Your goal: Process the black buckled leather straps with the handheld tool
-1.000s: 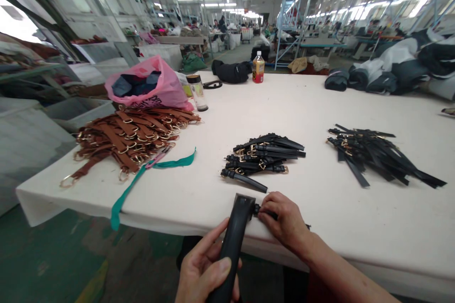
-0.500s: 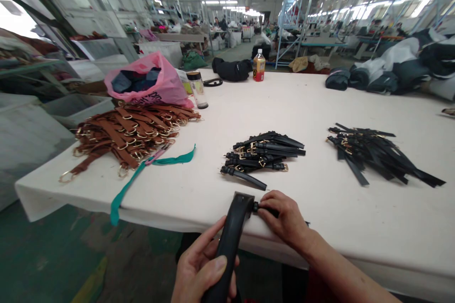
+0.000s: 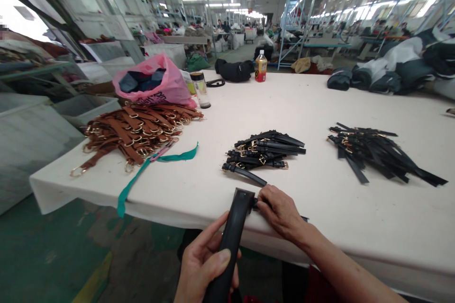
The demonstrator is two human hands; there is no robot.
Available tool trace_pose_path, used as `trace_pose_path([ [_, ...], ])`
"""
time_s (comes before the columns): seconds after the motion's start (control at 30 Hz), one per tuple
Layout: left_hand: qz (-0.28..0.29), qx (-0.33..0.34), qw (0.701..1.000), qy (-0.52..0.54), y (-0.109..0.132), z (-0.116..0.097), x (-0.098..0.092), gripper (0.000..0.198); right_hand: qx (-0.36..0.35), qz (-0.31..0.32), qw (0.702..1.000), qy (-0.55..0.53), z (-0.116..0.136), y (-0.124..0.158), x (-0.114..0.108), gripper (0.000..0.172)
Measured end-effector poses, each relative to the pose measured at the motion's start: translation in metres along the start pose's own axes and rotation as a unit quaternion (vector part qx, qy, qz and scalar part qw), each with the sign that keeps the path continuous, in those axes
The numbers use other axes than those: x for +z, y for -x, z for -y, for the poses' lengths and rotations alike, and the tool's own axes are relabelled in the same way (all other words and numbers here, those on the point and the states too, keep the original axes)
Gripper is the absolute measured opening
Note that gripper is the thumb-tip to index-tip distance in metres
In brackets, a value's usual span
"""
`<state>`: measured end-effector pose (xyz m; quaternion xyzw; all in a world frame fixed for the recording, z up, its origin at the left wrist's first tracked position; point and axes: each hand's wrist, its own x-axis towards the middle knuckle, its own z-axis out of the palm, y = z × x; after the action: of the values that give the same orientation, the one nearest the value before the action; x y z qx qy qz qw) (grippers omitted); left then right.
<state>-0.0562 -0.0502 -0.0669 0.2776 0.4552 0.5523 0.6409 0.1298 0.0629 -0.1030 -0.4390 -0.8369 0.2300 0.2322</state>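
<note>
My left hand (image 3: 206, 265) is wrapped round a black electric trimmer (image 3: 232, 241) whose head rests at the table's near edge. My right hand (image 3: 279, 210) is closed, pinching a black strap (image 3: 256, 204) flat on the white table (image 3: 213, 189), its end against the trimmer's head. Just beyond lies a neat pile of black straps with gold buckles (image 3: 265, 154). A looser heap of black straps (image 3: 377, 154) lies to the right.
A heap of brown straps with gold rings (image 3: 135, 130) and a green ribbon (image 3: 142, 175) lie at the left. Behind them are a pink bag (image 3: 152, 83), a jar (image 3: 201, 90), a drink bottle (image 3: 260, 66) and dark fabric rolls (image 3: 377, 75).
The view has shifted slightly to the right. Both hands stay as they were, the trimmer head against the strap.
</note>
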Motion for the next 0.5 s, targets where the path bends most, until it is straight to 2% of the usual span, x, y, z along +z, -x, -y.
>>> trace_pose_path([
  [0.17, -0.001, 0.001, 1.0, -0.006, 0.001, 0.0, 0.001, 0.055, 0.047, 0.007, 0.999, 0.019, 0.001, -0.006, 0.002, 0.019],
  [0.3, -0.001, 0.002, 1.0, -0.008, 0.002, 0.0, 0.001, 0.057, 0.114, 0.013, 0.993, -0.004, 0.003, -0.011, 0.003, 0.025],
  [0.5, 0.0, 0.0, 1.0, 0.003, 0.005, -0.001, -0.002, 0.059, 0.183, -0.021, 0.983, -0.003, 0.009, -0.015, 0.007, 0.03],
])
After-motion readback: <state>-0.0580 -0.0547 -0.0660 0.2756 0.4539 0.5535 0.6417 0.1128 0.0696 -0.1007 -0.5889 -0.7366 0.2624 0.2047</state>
